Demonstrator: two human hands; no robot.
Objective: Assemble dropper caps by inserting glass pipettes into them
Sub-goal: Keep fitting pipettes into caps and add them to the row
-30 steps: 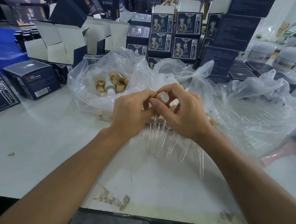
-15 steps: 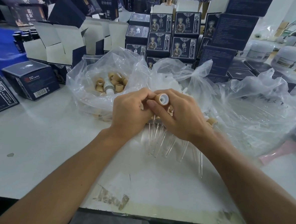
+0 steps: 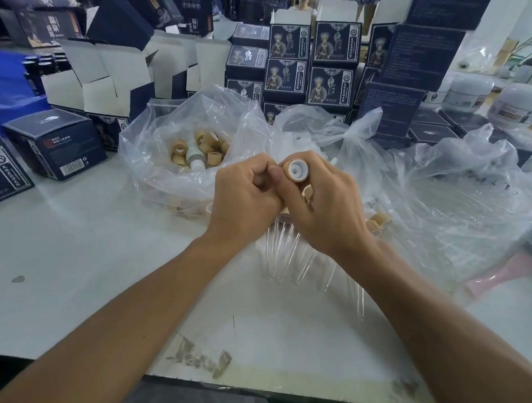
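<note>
Nearest, finished pipettes (image 3: 289, 252) fan across the table (image 3: 68, 251), tips toward us, within reach. Our right hand (image 3: 317, 204) pinches a cap (image 3: 295, 170), opening turned up for loading. Left hand (image 3: 243, 197) is curled beside it; contents hidden. Beyond, a bag (image 3: 155, 151) holds spare caps (image 3: 199, 150).

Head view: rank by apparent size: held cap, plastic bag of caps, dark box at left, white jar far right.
1. plastic bag of caps
2. dark box at left
3. white jar far right, though it sits farther away, so its true size against the box is unsure
4. held cap in right hand
</note>
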